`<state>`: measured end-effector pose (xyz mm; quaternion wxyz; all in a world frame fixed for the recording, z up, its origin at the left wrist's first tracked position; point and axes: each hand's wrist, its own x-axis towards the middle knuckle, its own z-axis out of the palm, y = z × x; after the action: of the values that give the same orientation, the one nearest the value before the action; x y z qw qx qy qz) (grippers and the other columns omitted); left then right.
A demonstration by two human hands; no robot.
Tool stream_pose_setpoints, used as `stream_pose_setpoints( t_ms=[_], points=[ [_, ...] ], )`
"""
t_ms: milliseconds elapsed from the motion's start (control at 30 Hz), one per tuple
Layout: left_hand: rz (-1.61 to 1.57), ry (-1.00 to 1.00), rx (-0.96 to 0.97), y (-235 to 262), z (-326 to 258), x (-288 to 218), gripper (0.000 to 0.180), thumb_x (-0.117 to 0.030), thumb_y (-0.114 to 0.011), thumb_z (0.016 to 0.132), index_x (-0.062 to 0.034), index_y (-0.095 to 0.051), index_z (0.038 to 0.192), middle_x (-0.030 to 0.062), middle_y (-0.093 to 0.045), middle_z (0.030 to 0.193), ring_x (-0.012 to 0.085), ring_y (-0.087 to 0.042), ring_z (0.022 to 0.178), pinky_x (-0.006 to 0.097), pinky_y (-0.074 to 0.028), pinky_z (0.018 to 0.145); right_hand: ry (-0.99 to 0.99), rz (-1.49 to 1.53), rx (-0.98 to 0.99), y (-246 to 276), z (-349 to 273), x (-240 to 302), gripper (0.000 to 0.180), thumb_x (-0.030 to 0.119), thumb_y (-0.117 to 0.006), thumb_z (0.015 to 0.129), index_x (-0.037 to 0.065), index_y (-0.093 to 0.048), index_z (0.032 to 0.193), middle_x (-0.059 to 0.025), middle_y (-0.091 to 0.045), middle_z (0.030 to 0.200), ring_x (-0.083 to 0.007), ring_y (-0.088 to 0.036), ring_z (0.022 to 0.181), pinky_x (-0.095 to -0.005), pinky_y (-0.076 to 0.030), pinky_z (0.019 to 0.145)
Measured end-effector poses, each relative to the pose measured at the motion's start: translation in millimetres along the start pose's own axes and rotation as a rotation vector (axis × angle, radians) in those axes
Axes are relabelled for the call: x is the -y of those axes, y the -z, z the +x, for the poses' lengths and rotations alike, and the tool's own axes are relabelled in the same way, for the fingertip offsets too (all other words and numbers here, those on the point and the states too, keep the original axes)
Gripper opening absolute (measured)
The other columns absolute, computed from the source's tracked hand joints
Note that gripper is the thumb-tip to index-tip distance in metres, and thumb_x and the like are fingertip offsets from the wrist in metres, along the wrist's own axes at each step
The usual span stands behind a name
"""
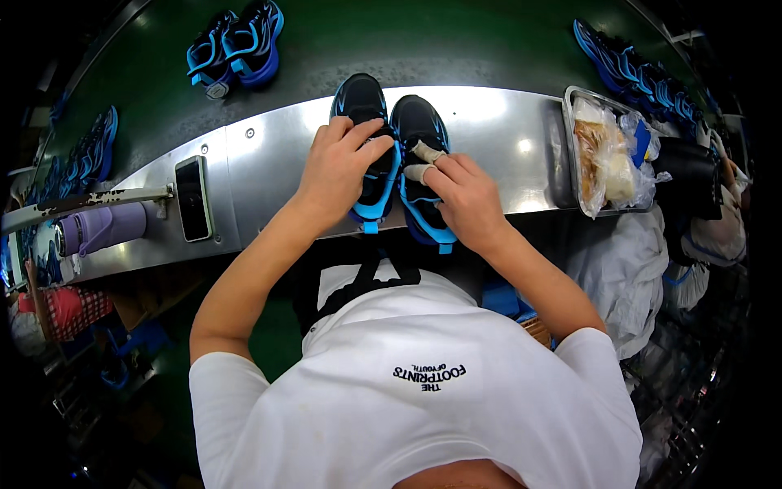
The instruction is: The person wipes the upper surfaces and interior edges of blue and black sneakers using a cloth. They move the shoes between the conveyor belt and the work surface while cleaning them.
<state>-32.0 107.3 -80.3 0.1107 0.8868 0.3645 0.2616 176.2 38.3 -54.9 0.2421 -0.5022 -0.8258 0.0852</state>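
Two black sneakers with bright blue trim stand side by side at the metal edge in front of me, toes pointing away. My left hand [336, 167] rests over the left sneaker [358, 91], its bent fingers closed at the lacing and tongue area. Over the right sneaker [418, 116], my right hand [467, 198] is closed in a pinch at the lacing near the opening. Pale covers wrap two fingertips of that hand. What exactly the fingertips grip is too small to make out, and the hands hide part of both uppers.
Another sneaker pair [235, 47] sits on the green belt [407, 41]. A phone [193, 199] and a purple bottle [104, 227] lie at left, beside a worn metal bar [90, 199]. At right stand a metal tray [568, 122] of plastic-bagged items and a sneaker row [631, 69].
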Motion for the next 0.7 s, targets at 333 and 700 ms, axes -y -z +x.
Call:
stream_pose_setpoints(
  t_ms=[333, 700],
  points=[
    [-0.216, 0.065, 0.073, 0.6, -6.2, 9.1, 0.034, 0.005, -0.062, 0.066, -0.0143, -0.068, 0.094, 0.0041, -0.063, 0.123, 0.0310, -0.052, 0.104, 0.040, -0.043, 0.091, -0.048, 0.143, 0.053, 6.9, -3.3, -6.8, 0.042, -0.003, -0.070, 0.062, 0.016, -0.066, 0.099, -0.0082, -0.059, 0.113, -0.0308, -0.056, 0.095, -0.0380, -0.052, 0.079],
    [0.016, 0.013, 0.030, -3.8, 12.2, 8.1, 0.046, 0.009, -0.056, 0.067, -0.0078, -0.065, 0.108, 0.0066, -0.059, 0.132, 0.0353, -0.052, 0.108, 0.042, -0.043, 0.093, -0.054, 0.106, -0.182, -11.2, 34.7, -11.0, 0.039, -0.005, -0.068, 0.062, 0.010, -0.065, 0.098, -0.0076, -0.060, 0.110, -0.0326, -0.058, 0.095, -0.0399, -0.051, 0.080]
  ],
)
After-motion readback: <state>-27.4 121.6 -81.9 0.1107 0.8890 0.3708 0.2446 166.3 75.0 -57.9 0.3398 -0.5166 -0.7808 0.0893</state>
